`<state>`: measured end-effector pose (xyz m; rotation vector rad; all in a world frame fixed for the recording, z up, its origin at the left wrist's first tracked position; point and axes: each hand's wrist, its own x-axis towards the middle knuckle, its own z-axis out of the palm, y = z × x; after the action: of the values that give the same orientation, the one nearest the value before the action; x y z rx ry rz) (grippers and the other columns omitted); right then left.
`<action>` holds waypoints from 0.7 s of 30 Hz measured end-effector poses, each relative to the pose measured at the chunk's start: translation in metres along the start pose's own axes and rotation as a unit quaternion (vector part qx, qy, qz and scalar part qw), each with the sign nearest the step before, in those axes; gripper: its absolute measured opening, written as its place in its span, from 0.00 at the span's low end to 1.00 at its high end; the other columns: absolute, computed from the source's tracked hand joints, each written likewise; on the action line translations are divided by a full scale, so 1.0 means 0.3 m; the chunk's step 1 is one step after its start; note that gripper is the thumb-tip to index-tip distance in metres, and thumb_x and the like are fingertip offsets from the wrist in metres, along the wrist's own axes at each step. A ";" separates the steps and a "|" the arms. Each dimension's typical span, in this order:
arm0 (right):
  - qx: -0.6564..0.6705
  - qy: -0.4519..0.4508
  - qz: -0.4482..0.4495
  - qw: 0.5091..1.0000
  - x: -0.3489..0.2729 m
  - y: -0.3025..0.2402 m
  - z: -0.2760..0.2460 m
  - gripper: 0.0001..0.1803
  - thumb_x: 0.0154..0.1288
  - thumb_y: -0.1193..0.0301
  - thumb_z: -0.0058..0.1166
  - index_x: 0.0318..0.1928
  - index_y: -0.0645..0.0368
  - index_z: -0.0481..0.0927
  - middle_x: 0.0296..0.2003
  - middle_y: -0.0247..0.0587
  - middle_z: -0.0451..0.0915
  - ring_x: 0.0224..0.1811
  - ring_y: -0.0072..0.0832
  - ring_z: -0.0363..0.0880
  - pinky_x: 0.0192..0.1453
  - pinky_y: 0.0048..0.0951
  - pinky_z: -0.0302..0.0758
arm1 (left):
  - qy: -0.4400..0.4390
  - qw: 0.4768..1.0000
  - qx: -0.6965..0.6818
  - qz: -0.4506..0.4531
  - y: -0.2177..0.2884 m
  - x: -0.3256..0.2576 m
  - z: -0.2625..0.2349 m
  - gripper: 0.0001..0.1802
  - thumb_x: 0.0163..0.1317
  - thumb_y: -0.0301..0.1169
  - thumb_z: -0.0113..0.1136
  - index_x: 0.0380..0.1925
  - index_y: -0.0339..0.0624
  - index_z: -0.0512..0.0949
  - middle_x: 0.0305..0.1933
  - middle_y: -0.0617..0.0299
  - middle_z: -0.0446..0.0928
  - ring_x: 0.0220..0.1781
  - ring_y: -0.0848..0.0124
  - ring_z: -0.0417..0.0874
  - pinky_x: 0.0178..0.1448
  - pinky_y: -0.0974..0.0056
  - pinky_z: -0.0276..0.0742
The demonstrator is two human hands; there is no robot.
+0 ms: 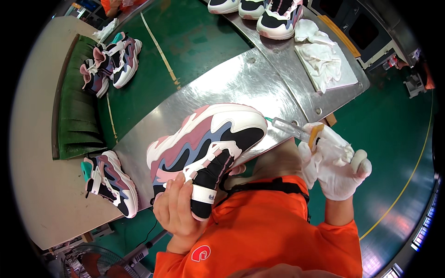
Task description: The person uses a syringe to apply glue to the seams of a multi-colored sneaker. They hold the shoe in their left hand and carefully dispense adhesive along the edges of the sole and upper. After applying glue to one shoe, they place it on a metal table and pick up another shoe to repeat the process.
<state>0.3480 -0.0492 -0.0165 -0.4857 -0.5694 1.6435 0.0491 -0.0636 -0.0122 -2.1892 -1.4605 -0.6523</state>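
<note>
My bare left hand (175,208) is closed around the ankle collar of a sneaker (192,146) in white, mauve, blue and black. The shoe is tilted, its side facing up and its toe pointing right, above the metal table. In a white glove, my right hand (336,169) grips a clear applicator tube (289,128) with a thin green tip and a yellow-orange piece at its back end. That tip is close to the shoe's toe; whether it touches, I cannot tell.
Similar sneakers stand at the left (113,185), on the green belt (194,41) at the upper left and at the table's far end (279,21). White cloths (320,60) lie on a board at the far right. A fan (92,262) is at the lower left.
</note>
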 end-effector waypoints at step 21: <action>-0.144 -0.055 -0.004 0.988 0.007 0.155 -0.059 0.62 0.18 0.69 0.75 0.63 0.78 0.62 0.47 0.56 0.74 0.42 0.35 0.76 0.39 0.29 0.76 | -0.111 0.982 -0.151 -0.040 -0.102 0.266 -0.023 0.32 0.34 0.29 0.78 0.45 0.38 0.78 0.43 0.55 0.81 0.38 0.58 0.77 0.44 0.60 0.72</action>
<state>0.3221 -0.0507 -0.0589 -0.6049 -0.8981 1.5940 0.0463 0.0015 0.0436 -2.5120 -1.6612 -0.7159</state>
